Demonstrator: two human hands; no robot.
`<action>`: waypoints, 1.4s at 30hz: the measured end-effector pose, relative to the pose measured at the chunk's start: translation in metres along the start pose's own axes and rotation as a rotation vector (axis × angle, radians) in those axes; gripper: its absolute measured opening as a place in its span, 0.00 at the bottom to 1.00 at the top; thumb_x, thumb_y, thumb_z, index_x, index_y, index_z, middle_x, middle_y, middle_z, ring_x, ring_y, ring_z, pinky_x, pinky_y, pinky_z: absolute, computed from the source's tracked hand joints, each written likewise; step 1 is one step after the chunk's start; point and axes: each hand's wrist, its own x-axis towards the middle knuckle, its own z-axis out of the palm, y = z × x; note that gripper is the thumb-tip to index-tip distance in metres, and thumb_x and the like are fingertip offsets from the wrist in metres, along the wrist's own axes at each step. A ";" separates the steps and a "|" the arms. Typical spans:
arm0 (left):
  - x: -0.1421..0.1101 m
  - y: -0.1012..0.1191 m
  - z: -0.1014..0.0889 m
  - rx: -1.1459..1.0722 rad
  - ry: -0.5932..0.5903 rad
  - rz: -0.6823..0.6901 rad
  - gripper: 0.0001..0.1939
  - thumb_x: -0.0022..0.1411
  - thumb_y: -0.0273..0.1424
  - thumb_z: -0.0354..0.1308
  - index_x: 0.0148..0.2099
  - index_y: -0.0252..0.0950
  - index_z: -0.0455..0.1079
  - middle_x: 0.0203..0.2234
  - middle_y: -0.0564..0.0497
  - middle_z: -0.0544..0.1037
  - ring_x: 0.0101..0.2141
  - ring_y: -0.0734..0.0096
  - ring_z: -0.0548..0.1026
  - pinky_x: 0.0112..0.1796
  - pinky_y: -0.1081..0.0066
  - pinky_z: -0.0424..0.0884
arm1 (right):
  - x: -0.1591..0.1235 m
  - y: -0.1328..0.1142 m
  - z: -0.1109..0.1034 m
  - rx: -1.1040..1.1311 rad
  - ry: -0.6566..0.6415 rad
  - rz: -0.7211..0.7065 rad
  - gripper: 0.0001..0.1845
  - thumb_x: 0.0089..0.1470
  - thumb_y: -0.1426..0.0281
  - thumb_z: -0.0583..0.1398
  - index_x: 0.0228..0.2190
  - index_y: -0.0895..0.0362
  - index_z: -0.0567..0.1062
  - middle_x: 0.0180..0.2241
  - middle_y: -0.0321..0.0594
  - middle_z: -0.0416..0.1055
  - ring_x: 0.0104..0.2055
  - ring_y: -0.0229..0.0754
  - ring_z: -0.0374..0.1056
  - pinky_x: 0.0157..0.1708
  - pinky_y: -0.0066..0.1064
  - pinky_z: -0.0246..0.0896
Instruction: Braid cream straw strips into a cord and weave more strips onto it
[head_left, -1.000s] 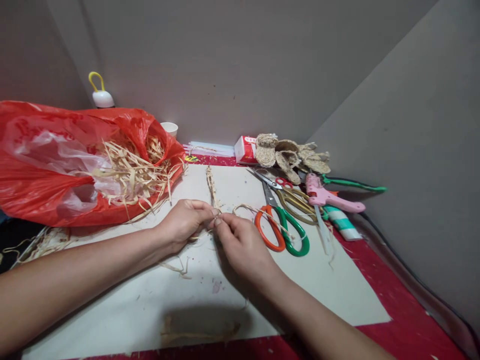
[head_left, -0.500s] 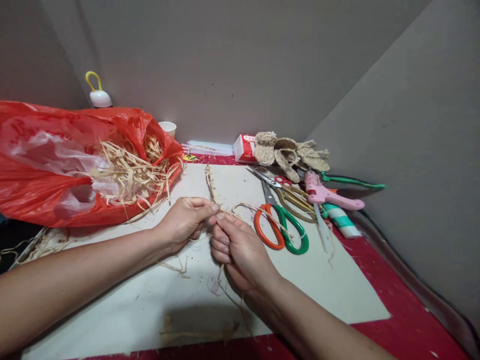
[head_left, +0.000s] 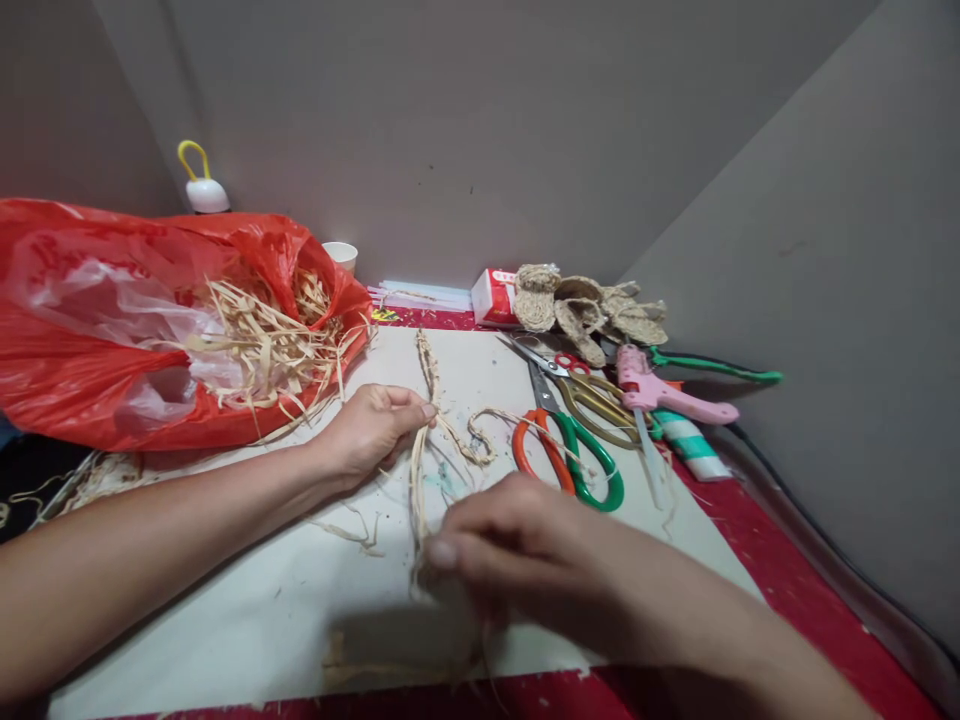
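Observation:
My left hand (head_left: 382,425) pinches a braided straw cord (head_left: 427,365) between thumb and forefinger, near the middle of the white board (head_left: 277,620). From that pinch, loose straw strands (head_left: 417,490) hang toward me. My right hand (head_left: 517,545), smeared by motion, is closed at the lower ends of these strands; its fingertips are partly hidden. A thin braided length (head_left: 476,445) curls off to the right, its tail lying over scissors with one orange and one green handle (head_left: 577,460).
A red plastic bag (head_left: 150,400) spilling raffia-like straw (head_left: 270,345) lies at left. Brass-handled scissors (head_left: 592,405), a pink glue gun (head_left: 667,395), woven straw pieces (head_left: 577,305), a red-and-white box (head_left: 493,298) and a white cup (head_left: 341,255) stand toward the back. Grey walls close off the rear and right.
My right hand has moved from beside my left hand down and toward me, along the strands, which now stretch out between the hands. My left hand keeps its pinch on the braid.

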 end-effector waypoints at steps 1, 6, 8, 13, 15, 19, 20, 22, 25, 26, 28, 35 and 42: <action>0.000 0.000 0.000 0.001 -0.015 -0.008 0.11 0.54 0.31 0.58 0.23 0.34 0.63 0.07 0.61 0.55 0.11 0.85 0.49 0.14 0.78 0.43 | -0.002 -0.001 -0.008 0.047 0.126 -0.020 0.23 0.55 0.55 0.55 0.19 0.59 0.70 0.16 0.34 0.65 0.19 0.33 0.60 0.20 0.25 0.54; 0.002 0.000 -0.003 0.021 -0.068 -0.054 0.11 0.54 0.32 0.59 0.23 0.33 0.63 0.09 0.62 0.54 0.12 0.85 0.48 0.15 0.78 0.43 | 0.023 0.022 -0.029 0.252 0.807 -0.154 0.13 0.48 0.59 0.62 0.25 0.57 0.72 0.21 0.37 0.70 0.22 0.35 0.64 0.23 0.26 0.58; 0.002 0.000 -0.004 0.035 -0.085 -0.052 0.11 0.54 0.33 0.58 0.24 0.33 0.64 0.09 0.61 0.56 0.12 0.85 0.48 0.15 0.77 0.43 | 0.038 0.031 -0.026 0.380 0.675 -0.133 0.12 0.48 0.61 0.63 0.27 0.58 0.73 0.25 0.39 0.72 0.26 0.36 0.66 0.25 0.27 0.60; 0.002 -0.001 -0.003 0.113 -0.102 0.003 0.12 0.54 0.34 0.58 0.23 0.32 0.66 0.09 0.59 0.60 0.12 0.86 0.49 0.16 0.77 0.41 | 0.053 0.035 -0.011 0.607 0.353 -0.009 0.15 0.53 0.61 0.57 0.22 0.59 0.67 0.14 0.29 0.59 0.13 0.27 0.47 0.12 0.20 0.42; 0.002 -0.001 -0.002 0.159 -0.074 0.030 0.12 0.52 0.34 0.59 0.24 0.31 0.66 0.09 0.60 0.59 0.13 0.86 0.49 0.17 0.77 0.41 | 0.053 0.035 -0.010 0.645 0.324 0.018 0.16 0.53 0.62 0.57 0.20 0.57 0.62 0.14 0.25 0.53 0.13 0.25 0.38 0.11 0.20 0.32; 0.001 0.000 -0.001 0.183 -0.049 0.025 0.11 0.52 0.34 0.59 0.25 0.32 0.66 0.09 0.63 0.56 0.13 0.86 0.48 0.18 0.77 0.42 | 0.052 0.040 -0.017 0.526 0.286 -0.001 0.20 0.54 0.59 0.57 0.19 0.56 0.59 0.13 0.23 0.49 0.13 0.27 0.38 0.11 0.21 0.32; 0.001 0.000 -0.001 0.180 -0.061 0.017 0.11 0.52 0.34 0.59 0.24 0.32 0.66 0.08 0.63 0.55 0.13 0.86 0.48 0.17 0.77 0.42 | 0.052 0.042 -0.019 0.479 0.268 -0.007 0.20 0.54 0.57 0.56 0.19 0.56 0.61 0.13 0.23 0.48 0.13 0.27 0.38 0.11 0.21 0.32; 0.000 0.001 0.000 0.175 -0.092 0.007 0.13 0.52 0.35 0.60 0.23 0.31 0.66 0.08 0.62 0.54 0.12 0.86 0.47 0.17 0.77 0.42 | 0.052 0.046 -0.022 0.420 0.230 -0.018 0.20 0.54 0.55 0.55 0.22 0.57 0.66 0.13 0.23 0.48 0.13 0.27 0.38 0.11 0.22 0.31; -0.001 0.004 0.001 0.160 -0.103 0.001 0.15 0.50 0.38 0.62 0.22 0.31 0.67 0.07 0.61 0.56 0.12 0.86 0.47 0.17 0.76 0.41 | 0.052 0.048 -0.024 0.399 0.181 -0.019 0.20 0.54 0.53 0.55 0.24 0.57 0.67 0.13 0.23 0.47 0.13 0.28 0.38 0.12 0.23 0.31; -0.001 0.004 0.001 0.148 -0.093 0.001 0.15 0.49 0.38 0.63 0.22 0.31 0.68 0.07 0.61 0.56 0.12 0.86 0.47 0.17 0.76 0.41 | 0.051 0.049 -0.023 0.394 0.176 -0.021 0.20 0.54 0.54 0.56 0.23 0.57 0.67 0.12 0.23 0.47 0.13 0.28 0.38 0.12 0.23 0.31; 0.000 0.004 0.001 0.130 -0.074 -0.009 0.15 0.48 0.38 0.63 0.22 0.31 0.68 0.07 0.60 0.57 0.12 0.86 0.47 0.16 0.76 0.40 | 0.051 0.049 -0.022 0.370 0.189 -0.030 0.19 0.53 0.55 0.57 0.22 0.57 0.66 0.12 0.23 0.47 0.14 0.28 0.38 0.13 0.23 0.31; 0.006 0.001 -0.008 0.119 -0.108 -0.111 0.12 0.51 0.31 0.60 0.20 0.34 0.64 0.09 0.60 0.54 0.12 0.85 0.48 0.16 0.75 0.39 | 0.050 0.044 -0.021 0.145 0.257 -0.056 0.18 0.56 0.58 0.54 0.21 0.57 0.68 0.14 0.27 0.51 0.15 0.30 0.43 0.15 0.25 0.36; 0.007 0.000 -0.007 0.154 -0.097 -0.122 0.12 0.51 0.28 0.56 0.18 0.35 0.61 0.10 0.60 0.53 0.12 0.84 0.47 0.15 0.74 0.39 | 0.052 0.045 -0.020 -0.103 0.316 -0.122 0.19 0.57 0.63 0.52 0.17 0.56 0.60 0.17 0.30 0.49 0.20 0.33 0.45 0.20 0.26 0.43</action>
